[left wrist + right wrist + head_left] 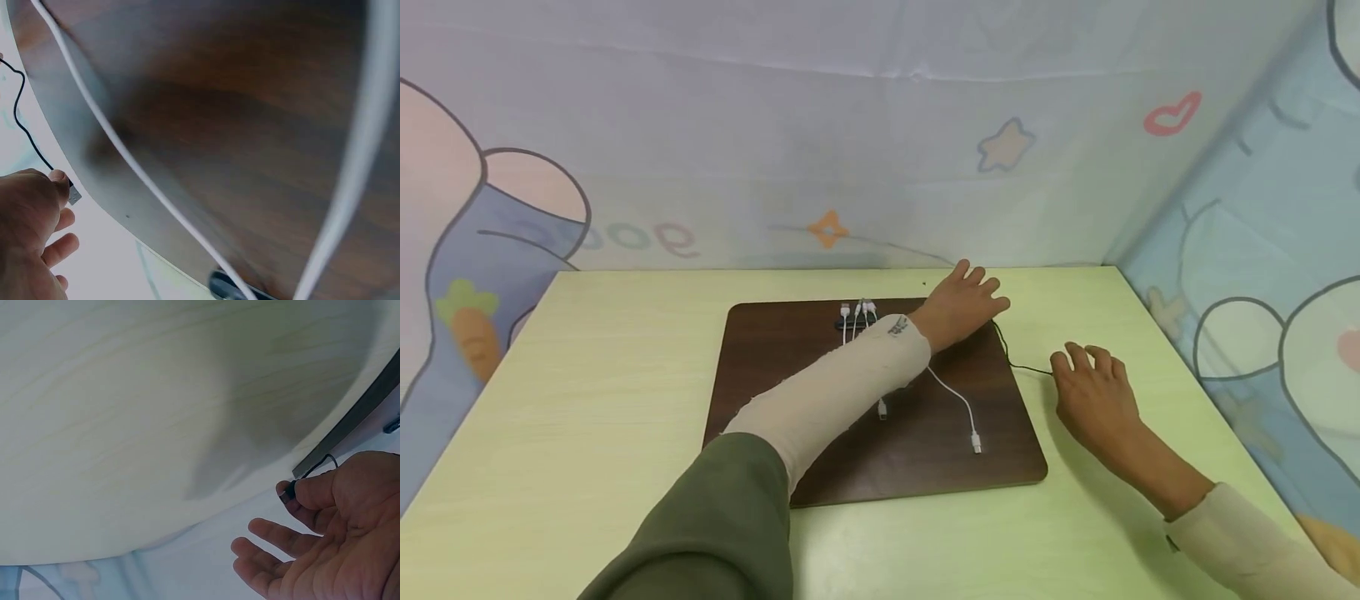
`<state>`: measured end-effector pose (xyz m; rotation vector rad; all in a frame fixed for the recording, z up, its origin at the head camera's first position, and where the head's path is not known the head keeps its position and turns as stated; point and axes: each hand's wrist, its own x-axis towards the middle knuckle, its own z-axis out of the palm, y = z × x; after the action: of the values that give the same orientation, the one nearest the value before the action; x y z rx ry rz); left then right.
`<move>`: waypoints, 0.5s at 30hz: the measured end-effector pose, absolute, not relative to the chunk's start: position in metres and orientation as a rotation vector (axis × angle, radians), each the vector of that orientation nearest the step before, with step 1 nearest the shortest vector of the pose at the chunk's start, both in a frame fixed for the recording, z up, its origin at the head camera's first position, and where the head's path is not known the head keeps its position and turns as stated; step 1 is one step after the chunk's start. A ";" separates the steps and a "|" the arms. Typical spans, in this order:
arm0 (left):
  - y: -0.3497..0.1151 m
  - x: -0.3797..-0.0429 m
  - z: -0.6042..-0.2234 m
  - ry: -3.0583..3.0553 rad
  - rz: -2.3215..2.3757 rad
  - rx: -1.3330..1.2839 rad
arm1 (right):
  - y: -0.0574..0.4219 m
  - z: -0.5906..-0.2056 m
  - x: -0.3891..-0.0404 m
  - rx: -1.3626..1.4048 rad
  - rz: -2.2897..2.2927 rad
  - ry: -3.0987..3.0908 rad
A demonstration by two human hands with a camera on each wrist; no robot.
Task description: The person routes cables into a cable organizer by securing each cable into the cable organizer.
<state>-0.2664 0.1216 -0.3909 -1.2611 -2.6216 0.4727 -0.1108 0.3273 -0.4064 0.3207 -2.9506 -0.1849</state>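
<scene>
A thin black USB cable (pixel 1028 367) runs between my two hands over the right edge of a dark brown board (pixel 925 467). My left hand (pixel 961 304) is at the board's far right corner. In the left wrist view its thumb and finger pinch the cable's metal USB plug (pixel 75 195), while the other fingers are spread. Right of the board, my right hand (pixel 1093 396) is over the pale table. The right wrist view shows it pinching the small black plug (pixel 288 491) at the cable's other end, its remaining fingers loosely bent.
Several white cables (pixel 845 311) sit in a black cable holder (pixel 840 326) near the board's far edge. One white plug (pixel 976 443) lies toward the board's right front, another plug (pixel 882 409) beside my left sleeve. The pale table (pixel 587 400) meets printed cloth walls (pixel 880 167).
</scene>
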 end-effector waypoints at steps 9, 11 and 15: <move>0.100 -0.270 -0.393 -2.612 0.475 -1.303 | 0.317 -0.407 -0.111 0.389 -0.160 -2.871; 0.095 -0.271 -0.392 -2.605 0.469 -1.303 | 0.315 -0.407 -0.111 0.402 -0.153 -2.855; 0.085 -0.273 -0.389 -2.604 0.463 -1.288 | 0.309 -0.407 -0.113 0.428 -0.144 -2.832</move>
<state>-0.2725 0.0852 -0.3894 -1.2883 -2.6036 0.4633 -0.1127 0.3089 -0.4071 0.4278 -2.8317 -0.1445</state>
